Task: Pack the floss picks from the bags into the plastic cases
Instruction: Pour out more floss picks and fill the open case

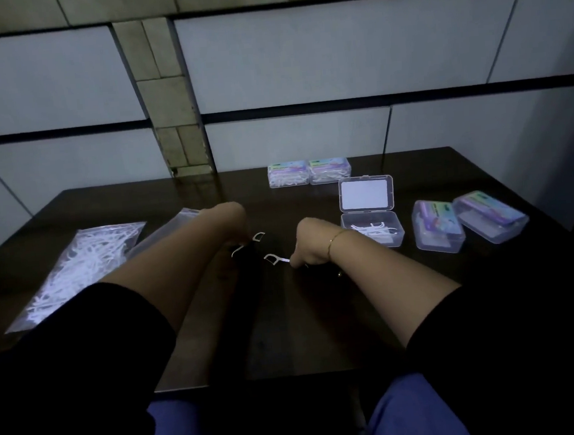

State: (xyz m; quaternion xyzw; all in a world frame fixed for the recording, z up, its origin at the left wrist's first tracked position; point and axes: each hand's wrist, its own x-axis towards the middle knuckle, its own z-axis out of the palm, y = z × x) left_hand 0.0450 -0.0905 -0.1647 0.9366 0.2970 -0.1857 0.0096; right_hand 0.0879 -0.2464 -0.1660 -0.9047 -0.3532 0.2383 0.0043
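My right hand (310,241) is curled downward and pinches a white floss pick (276,258) just above the dark table (287,320). My left hand (235,226) is bent down with its fingers hidden; white floss picks (258,237) stick out beside it. An open clear plastic case (372,229) with several picks inside lies right of my right hand, its lid (366,194) flipped back. A clear bag (80,268) full of white picks lies at the left, and a second bag (173,226) is partly hidden behind my left forearm.
Two closed labelled cases (309,172) stand at the table's far edge. Two more closed cases (468,220) lie at the right. A tiled wall rises behind the table. My knees are below the near edge.
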